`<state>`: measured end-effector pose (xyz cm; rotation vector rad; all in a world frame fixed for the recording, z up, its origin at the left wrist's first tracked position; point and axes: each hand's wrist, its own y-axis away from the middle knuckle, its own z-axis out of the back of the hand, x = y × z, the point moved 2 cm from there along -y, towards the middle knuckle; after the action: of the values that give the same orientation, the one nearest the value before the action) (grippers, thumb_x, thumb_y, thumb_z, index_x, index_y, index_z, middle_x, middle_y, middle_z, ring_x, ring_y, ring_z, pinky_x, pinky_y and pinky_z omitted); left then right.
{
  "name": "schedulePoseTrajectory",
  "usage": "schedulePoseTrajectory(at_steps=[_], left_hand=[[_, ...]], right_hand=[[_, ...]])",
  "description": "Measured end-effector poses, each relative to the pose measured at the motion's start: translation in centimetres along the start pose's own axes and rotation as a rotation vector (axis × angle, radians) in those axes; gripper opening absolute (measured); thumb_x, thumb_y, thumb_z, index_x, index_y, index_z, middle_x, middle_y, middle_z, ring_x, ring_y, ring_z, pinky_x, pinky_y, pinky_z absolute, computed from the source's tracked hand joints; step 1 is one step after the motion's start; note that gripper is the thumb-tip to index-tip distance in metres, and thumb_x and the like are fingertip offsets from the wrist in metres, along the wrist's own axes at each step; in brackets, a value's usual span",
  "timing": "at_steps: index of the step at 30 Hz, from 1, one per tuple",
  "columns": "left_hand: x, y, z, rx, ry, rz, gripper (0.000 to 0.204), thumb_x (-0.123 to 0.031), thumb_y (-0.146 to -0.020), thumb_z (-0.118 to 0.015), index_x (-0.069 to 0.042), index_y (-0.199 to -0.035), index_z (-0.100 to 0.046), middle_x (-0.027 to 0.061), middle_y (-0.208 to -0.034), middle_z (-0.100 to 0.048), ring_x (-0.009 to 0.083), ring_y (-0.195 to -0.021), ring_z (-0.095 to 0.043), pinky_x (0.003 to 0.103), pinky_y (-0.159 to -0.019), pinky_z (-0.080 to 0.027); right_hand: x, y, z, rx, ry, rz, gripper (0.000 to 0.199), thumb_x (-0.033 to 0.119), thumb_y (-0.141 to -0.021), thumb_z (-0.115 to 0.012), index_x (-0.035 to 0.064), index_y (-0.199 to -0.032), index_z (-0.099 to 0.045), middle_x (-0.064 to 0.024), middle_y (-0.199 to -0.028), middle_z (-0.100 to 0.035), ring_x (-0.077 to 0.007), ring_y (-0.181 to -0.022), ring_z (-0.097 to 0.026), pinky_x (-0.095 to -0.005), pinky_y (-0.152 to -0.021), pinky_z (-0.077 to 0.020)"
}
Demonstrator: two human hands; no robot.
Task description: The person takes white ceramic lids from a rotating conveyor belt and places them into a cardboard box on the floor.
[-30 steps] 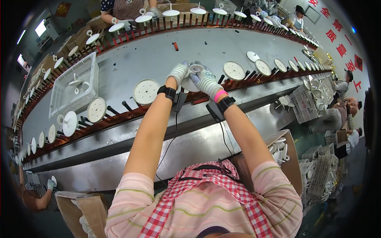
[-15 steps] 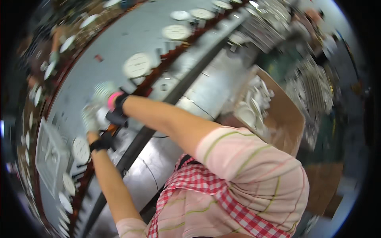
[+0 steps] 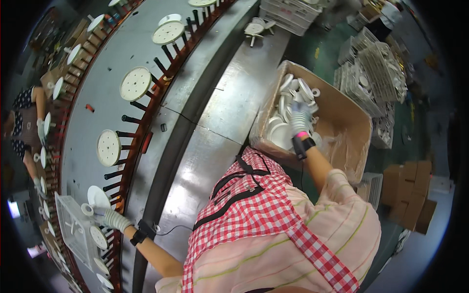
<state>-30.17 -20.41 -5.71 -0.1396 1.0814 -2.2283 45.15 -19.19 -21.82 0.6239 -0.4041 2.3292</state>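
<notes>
My left hand (image 3: 113, 219) sits low at the conveyor (image 3: 105, 88), fingers closed on a small white ring (image 3: 87, 209). My right hand (image 3: 300, 118) reaches into the cardboard box (image 3: 342, 115) of white discs (image 3: 281, 134); whether its fingers grip one I cannot tell. I'd lift one disc cleanly, keeping the ring level.

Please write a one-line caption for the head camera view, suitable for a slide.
Gloved left hand holds a white part near the conveyor pegs; gloved right hand reaches into a cardboard box of white parts.

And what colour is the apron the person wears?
Red and white checks, apron, clearest in the head view.
</notes>
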Motion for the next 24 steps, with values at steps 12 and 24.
schedulePoseTrajectory(at_steps=[12, 24], left_hand=[[-3.1, 8.7, 6.5, 0.088, 0.225, 0.248, 0.058, -0.027, -0.086, -0.059, -0.002, -0.134, -0.038, 0.0262, -0.141, -0.028, 0.0391, -0.128, -0.033, 0.044, -0.105, -0.033], [-23.1, 3.1, 8.0, 0.340, 1.188, -0.160, 0.038, -0.018, -0.092, -0.052, -0.002, -0.126, -0.048, 0.0149, -0.120, -0.055, 0.0253, -0.108, -0.054, 0.036, -0.092, -0.043]], right_hand=[[-14.5, -3.9, 1.1, 0.025, 0.314, -0.349, 0.056, 0.032, -0.082, -0.051, -0.0014, -0.127, -0.045, -0.0188, -0.131, -0.048, -0.0340, -0.114, -0.049, -0.0378, -0.092, -0.0409], [42.2, -1.5, -1.2, 0.339, -0.734, 1.075, 0.029, 0.033, -0.090, -0.052, 0.0082, -0.105, -0.056, -0.0200, -0.088, -0.062, -0.0398, -0.080, -0.058, -0.0436, -0.073, -0.0458]])
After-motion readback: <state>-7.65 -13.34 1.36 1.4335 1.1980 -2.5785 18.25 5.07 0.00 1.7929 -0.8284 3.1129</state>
